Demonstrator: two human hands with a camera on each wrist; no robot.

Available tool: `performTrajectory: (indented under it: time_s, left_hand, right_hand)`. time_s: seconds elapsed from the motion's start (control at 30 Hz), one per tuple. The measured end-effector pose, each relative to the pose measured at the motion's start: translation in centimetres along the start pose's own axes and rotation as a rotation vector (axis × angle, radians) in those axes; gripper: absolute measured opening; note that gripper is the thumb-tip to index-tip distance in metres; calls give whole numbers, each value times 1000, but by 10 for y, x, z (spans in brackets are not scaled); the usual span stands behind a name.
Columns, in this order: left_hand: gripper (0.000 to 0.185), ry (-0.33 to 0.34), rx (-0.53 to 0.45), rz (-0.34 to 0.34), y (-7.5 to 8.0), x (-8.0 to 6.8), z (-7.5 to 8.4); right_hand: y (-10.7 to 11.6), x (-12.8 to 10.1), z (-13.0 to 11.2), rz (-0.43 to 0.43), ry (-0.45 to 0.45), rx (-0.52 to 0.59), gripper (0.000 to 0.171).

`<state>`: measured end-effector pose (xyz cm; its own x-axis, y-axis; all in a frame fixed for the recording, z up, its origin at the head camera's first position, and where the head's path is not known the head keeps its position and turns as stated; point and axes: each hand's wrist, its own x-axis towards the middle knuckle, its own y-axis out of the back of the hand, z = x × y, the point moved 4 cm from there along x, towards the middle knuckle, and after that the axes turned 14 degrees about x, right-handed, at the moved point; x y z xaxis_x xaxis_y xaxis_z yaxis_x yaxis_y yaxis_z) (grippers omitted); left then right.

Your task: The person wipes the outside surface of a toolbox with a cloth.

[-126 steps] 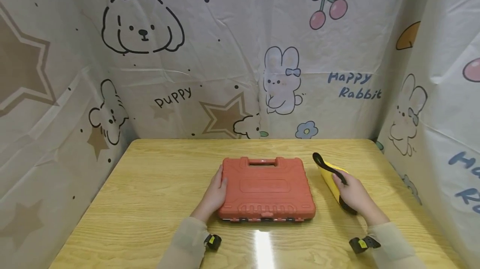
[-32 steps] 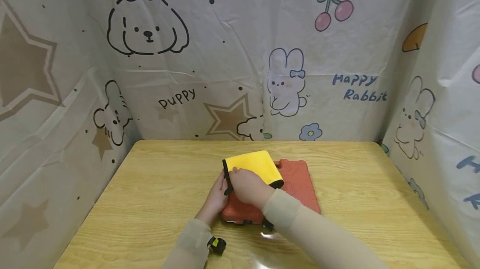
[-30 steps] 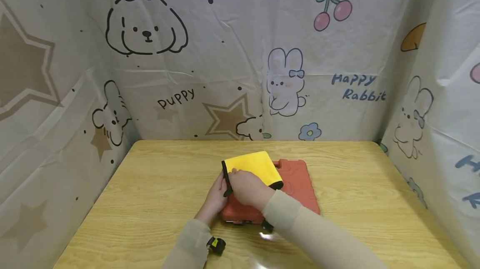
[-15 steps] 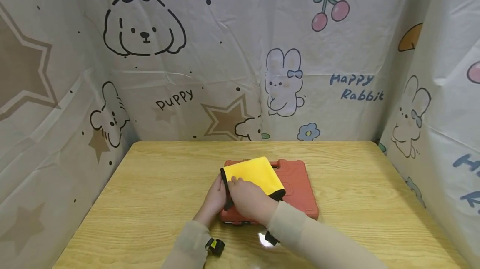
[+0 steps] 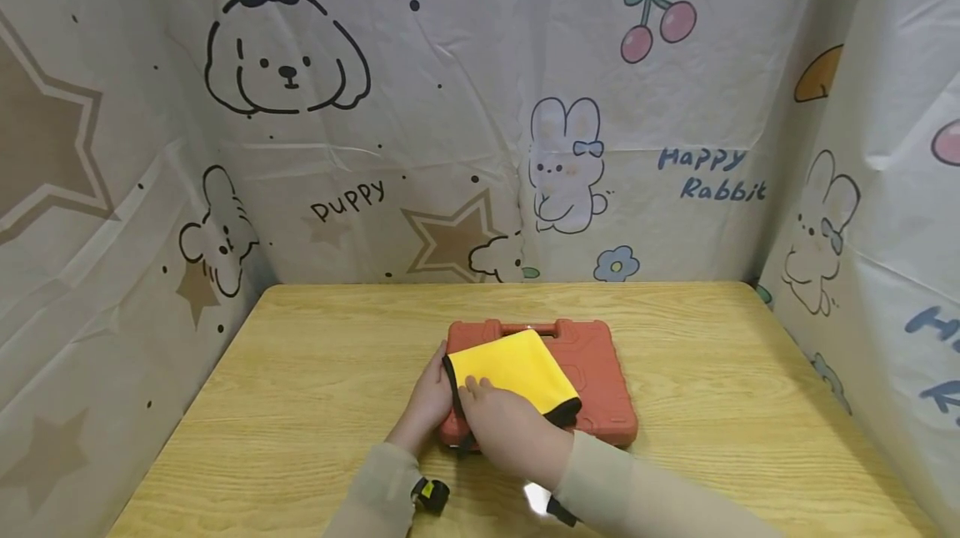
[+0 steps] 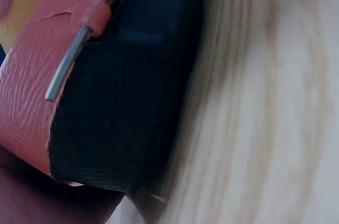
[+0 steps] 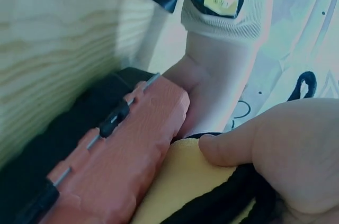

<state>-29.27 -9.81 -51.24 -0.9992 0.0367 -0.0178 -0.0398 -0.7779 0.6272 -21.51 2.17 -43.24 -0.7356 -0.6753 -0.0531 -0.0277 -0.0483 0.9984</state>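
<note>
Currently the printed backdrop [image 5: 450, 87] is hanging behind and at both sides, showing a puppy, rabbits, cherries and stars. The wood-grain worktop [image 5: 300, 354] is carrying everything. Red case [image 5: 603, 379] is lying flat and closed near the middle, handle facing the far edge.

Yellow cloth [image 5: 510, 363] is sitting at an angle over the lid's left and middle, black trim along its edges, leaving the lid's right part showing. Can't tell how much of it is lying flat.

Right-hand grip [image 5: 513, 434] is covering the cloth's near-left part; the rest is extending past it to the far side and right. It's pinching the cloth: fingertips resting on the upper face, thumb pressing the yellow from the near side, fabric in between.

Left-hand grip [image 5: 431, 400] is bracing the case's left side, visible fingers running fairly straight along it. Cloth's left trim is ending just beside it; can't tell if they're touching. Thumb is hiding behind the cloth, so no read on that.

Black wrist unit [image 5: 432, 495] with a yellow label is riding at the left cuff. Black latches [image 7: 114, 119] are lining the case's near side.
</note>
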Motion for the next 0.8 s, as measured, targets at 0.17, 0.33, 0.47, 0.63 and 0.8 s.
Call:
performTrajectory:
  time_s: [0.17,0.33,0.47,0.63,0.8]
  left_hand:
    - [52,5,-1,7,-1,0,-2]
    - [52,19,-19,-5,-1,-1,-1]
    - [52,14,-20,-15,0,-2,0]
    - [53,16,-20,-27,0,-2,-1]
    - [52,-2,-9,-30,-1,-2,-1]
  right_hand:
    - [-1,-8,-2,-11,1,92,43]
    - [-2,-15,-3,-12,16,117,43]
    - [-2,-21,-5,-4,17,128,45]
    - [0,-27,-8,-17,37,98,47]
    - [-1,-33,-9,-51,55,138,55]
